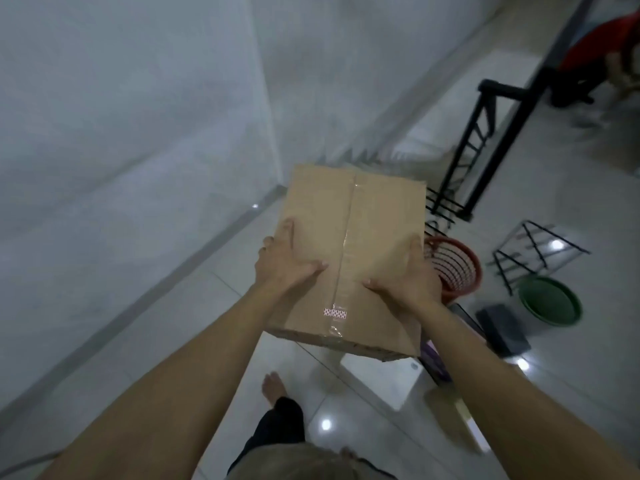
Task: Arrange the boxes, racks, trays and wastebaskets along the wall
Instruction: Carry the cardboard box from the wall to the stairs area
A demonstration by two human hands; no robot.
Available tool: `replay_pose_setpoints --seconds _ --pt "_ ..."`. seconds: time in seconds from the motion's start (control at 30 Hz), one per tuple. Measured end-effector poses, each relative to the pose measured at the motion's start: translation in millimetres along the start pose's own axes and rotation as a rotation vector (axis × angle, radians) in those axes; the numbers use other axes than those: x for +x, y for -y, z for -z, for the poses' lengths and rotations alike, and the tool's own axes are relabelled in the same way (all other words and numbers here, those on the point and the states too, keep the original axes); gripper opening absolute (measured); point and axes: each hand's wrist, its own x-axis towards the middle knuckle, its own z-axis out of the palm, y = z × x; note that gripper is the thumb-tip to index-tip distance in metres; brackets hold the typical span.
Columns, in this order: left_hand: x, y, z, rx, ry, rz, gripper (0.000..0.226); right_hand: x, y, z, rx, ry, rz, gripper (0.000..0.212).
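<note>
- I hold the cardboard box (349, 258) off the floor in front of me, carried level, its taped seam running away from me
- My left hand (284, 261) grips the box's left edge, thumb laid across the top, fingers wrapped down the side
- My right hand (408, 271) clasps the right edge the same way, thumb on top pointing in toward the tape
- The wall (121, 133) is to my left; bare tiled floor (180, 323) lies along its base, below and left of the box
- Handling, judged: stiff corrugated board, faces flat, no sag; looks light to moderate in weight
- Smooth card and glossy tape could slip, so hold on opposite edges, not the seam
- Near corner looks a little frayed; I avoid loading it
- Red wastebasket (453, 268), green tray (550, 301) and black rack (485, 147) sit to my right, apart from the wall
</note>
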Motion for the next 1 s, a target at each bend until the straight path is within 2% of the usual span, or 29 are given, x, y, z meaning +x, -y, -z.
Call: replay_pose_setpoints --seconds 0.2,0.43,0.63,1.0 --pt "-43.7 54.8 74.5 -0.038 -0.162 0.139 0.115 -29.1 72.5 -24.2 0.039 0.104 0.18 0.136" --pt "-98.5 139.1 148.8 -0.032 -0.316 0.314 0.114 -86.9 158.6 -81.5 -0.028 0.253 0.366 0.136" --pt "-159.7 229.0 196.5 -0.036 -0.412 0.44 0.113 -155.0 217.2 -149.3 -0.124 0.335 0.495 0.136" --pt "-297.7 425.5 272.0 -0.054 -0.515 0.665 0.111 -331.2 294.8 -299.2 -0.218 0.51 0.677 0.139"
